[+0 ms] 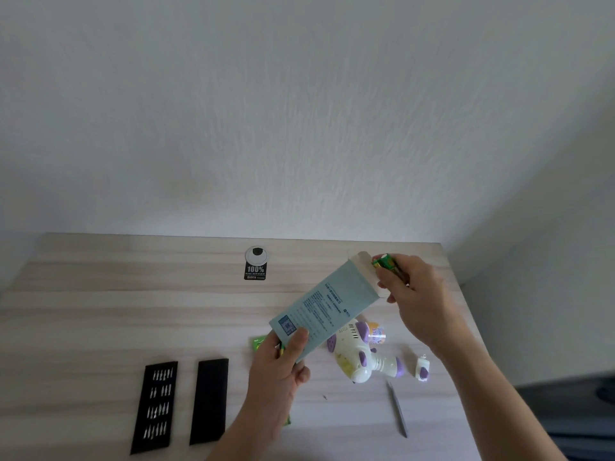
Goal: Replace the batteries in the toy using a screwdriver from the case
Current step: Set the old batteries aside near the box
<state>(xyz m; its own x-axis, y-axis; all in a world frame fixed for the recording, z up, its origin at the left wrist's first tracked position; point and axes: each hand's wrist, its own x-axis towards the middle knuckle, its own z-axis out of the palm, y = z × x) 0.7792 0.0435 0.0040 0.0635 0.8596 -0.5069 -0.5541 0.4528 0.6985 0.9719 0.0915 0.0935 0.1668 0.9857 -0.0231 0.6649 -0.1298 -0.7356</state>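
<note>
Fingers (382, 283) of the right hand (416, 294) are curled round a few green batteries (386, 262), pinching them at the open end of a pale blue box (326, 304). Whether they are going in or coming out cannot be told. The left hand (279, 371) grips the box's lower end, thumb across its printed face. Something green and yellow shows under that thumb, too hidden to name.

Below the right hand, under the box, the toy (356, 354) lies on its side on the table (100, 311). Its small cover (422, 369) lies just beside the right forearm, so the compartment looks opened already. The screwdriver (397, 410) rests nearer the person than the cover. A green packet (258, 344) peeps out just beyond the left hand. Well off to that hand's outer side lie the bit tray (156, 407) and its black lid (209, 400). A dark speck (324, 397) between the forearms may be the screw, though it is too small to be sure.

The likeliest slip, I judge, is in the right hand: several round cells in one pinch can fan out, drop onto the toy and roll toward the table edge. The right forearm hangs over the cover and screwdriver, and a careless sweep could knock them off. If that speck is the screw, a sleeve or the box could flick it away unseen. Old and new cells look alike here, so they could get mixed.
</note>
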